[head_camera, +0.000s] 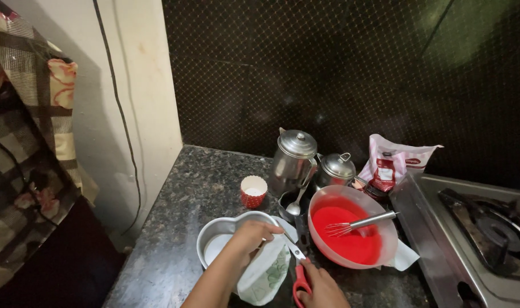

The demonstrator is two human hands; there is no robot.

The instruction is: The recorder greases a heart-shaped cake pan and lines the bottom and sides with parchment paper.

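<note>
A home kitchen is shown. A speckled dark granite counter point(203, 188) is set into a corner, bounded at its left edge by a cream wall and at its back edge by a dark tiled splashback. A steel gas stove point(471, 239) is seen at the counter's right edge. Near the back edge, two lidded steel pots point(297, 157) are stood together, and baking things are laid out: a bowl of red batter point(351, 236) with a whisk point(360, 223), and a red paper baking cup point(253, 191).

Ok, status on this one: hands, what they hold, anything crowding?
Left hand pressing paper at heart-shaped tin. Right hand gripping red-handled scissors. Batter bowl close beside.
</note>
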